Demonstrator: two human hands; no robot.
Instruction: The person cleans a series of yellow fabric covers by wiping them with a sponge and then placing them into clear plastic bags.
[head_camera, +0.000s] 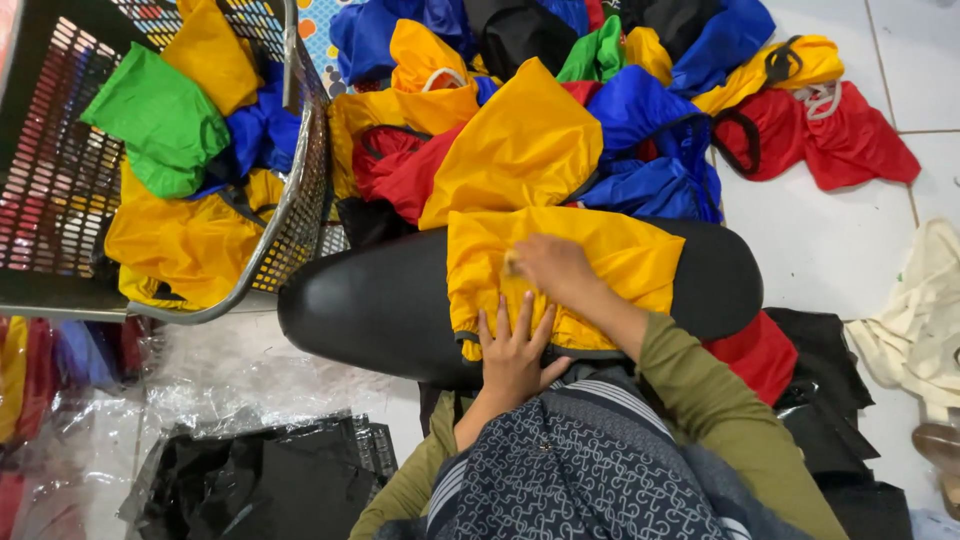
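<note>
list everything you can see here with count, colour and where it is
yellow fabric bag: one, yellow, spread on the black board
black padded board: one, black, centre
loose bag pile: many; yellow, blue, red, green, black; floor above the board
wire basket: one, grey, upper left, holding yellow, green and blue bags
cream cloth bag: one, right edge
black bags in clear plastic: a stack, lower left
left hand: flat on the yellow bag
right hand: pressing the yellow bag
</note>
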